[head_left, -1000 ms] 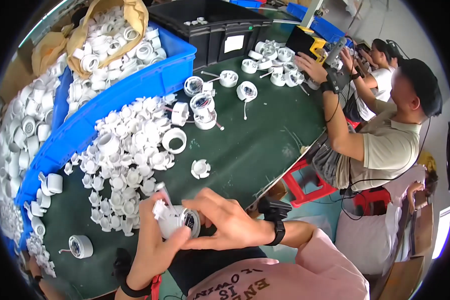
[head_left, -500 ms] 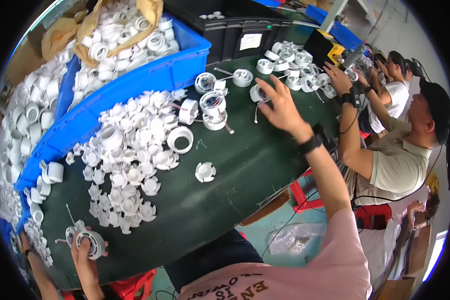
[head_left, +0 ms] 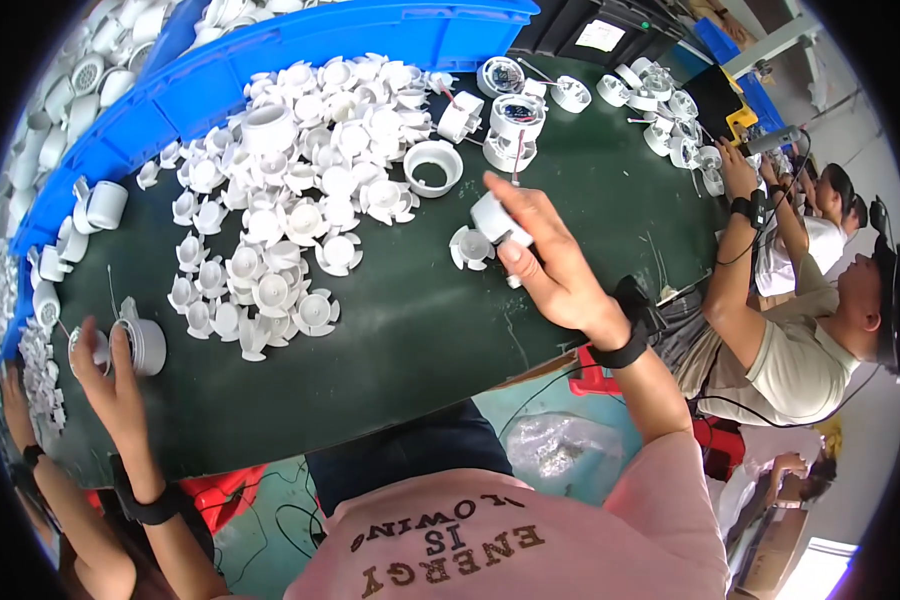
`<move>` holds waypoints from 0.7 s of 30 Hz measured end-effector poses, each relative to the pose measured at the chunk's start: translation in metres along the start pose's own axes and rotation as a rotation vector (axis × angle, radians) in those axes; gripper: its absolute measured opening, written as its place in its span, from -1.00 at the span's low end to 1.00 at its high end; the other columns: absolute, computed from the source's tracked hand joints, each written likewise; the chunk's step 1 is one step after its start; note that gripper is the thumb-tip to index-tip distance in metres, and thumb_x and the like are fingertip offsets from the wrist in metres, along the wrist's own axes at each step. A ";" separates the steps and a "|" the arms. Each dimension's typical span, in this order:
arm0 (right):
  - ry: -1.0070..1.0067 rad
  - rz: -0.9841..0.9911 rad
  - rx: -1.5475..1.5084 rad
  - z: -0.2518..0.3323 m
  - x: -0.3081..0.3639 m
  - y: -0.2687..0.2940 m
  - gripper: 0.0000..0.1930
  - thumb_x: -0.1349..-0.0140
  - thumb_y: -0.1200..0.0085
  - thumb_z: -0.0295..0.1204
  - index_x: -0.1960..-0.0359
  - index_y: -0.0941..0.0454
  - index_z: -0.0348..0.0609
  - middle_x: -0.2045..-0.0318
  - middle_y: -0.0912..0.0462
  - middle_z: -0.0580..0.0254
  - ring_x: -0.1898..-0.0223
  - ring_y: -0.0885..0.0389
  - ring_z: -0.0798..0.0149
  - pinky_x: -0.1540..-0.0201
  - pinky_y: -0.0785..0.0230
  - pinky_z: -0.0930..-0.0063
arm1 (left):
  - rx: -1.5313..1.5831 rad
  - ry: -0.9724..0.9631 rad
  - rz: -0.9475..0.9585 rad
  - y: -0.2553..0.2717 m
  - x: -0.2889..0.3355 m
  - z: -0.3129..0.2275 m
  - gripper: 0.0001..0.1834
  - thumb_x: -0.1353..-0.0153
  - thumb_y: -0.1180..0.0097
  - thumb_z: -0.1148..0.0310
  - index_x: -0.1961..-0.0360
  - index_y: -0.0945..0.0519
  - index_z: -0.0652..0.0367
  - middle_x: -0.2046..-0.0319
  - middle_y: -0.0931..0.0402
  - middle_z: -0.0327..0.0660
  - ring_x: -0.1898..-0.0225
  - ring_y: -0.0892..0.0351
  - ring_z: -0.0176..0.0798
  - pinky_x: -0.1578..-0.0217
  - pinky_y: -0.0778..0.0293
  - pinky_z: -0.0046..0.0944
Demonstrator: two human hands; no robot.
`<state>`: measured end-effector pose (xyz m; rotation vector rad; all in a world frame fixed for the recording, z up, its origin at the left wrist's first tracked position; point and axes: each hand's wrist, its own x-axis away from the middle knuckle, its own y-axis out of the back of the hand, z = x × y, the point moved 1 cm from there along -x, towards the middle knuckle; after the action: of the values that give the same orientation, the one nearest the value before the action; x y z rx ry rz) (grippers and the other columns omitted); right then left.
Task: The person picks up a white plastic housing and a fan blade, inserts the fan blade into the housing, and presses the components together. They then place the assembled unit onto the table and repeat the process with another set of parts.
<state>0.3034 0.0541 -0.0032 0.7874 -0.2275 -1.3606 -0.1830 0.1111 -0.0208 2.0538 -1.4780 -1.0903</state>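
My right hand [head_left: 555,260] is closed around a small white round housing [head_left: 495,217], pinched between thumb and fingers over the middle of the dark green table. Just beside it lies a single white fan impeller [head_left: 469,247]. At the left, my left hand [head_left: 115,385] has its fingers apart, somewhat blurred. It is next to a white round housing [head_left: 147,347] with a thin wire, which stands on the table, and another white round part [head_left: 92,352] partly hidden behind its fingers. Between the hands spreads a heap of white fan impellers [head_left: 270,290], with a white ring [head_left: 433,168] at its edge.
Behind the heap runs a blue bin [head_left: 300,50] holding white parts. White housings with circuit boards and wires [head_left: 517,115] stand farther back, and more are piled [head_left: 660,110] near a co-worker [head_left: 810,320] at right. Another person's arm [head_left: 60,500] reaches in at lower left.
My right hand has picked up a housing from the far side and brought it nearer. My left hand has let go of its housing, which now stands on the table. The view has shifted.
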 end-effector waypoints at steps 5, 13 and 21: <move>-0.084 0.001 0.037 -0.002 0.003 -0.010 -0.45 -0.42 0.26 -0.14 -0.29 -0.21 -0.28 0.00 -0.37 0.02 -0.03 -0.35 0.12 -0.16 -0.12 0.36 | 0.104 -0.246 0.019 -0.008 0.055 -0.121 -0.59 -0.20 0.00 0.51 -0.09 -0.39 0.34 -0.09 -0.36 -0.04 -0.09 -0.33 -0.12 -0.06 -0.21 -0.20; -0.056 0.014 0.202 -0.001 0.002 -0.017 -0.47 -0.42 0.29 -0.18 -0.29 -0.21 -0.28 -0.06 -0.34 -0.03 -0.07 -0.34 0.08 -0.18 -0.12 0.33 | 0.368 -0.216 0.334 -0.027 0.078 -0.142 -0.56 -0.04 -0.10 0.55 -0.01 -0.42 0.34 0.01 -0.36 0.06 -0.02 -0.37 0.00 -0.07 -0.26 -0.13; -0.042 0.002 0.283 -0.002 -0.001 -0.018 -0.51 -0.37 0.23 -0.29 -0.26 -0.24 -0.32 -0.03 -0.34 -0.10 -0.03 -0.34 0.04 -0.16 -0.14 0.30 | 0.396 -0.189 0.413 -0.029 0.076 -0.136 -0.54 -0.03 -0.12 0.53 -0.01 -0.42 0.34 0.04 -0.38 0.08 0.02 -0.39 0.02 -0.03 -0.29 -0.12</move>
<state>0.2901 0.0555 -0.0160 0.9926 -0.4612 -1.3604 -0.0491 0.0348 0.0158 1.7832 -2.2407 -0.8946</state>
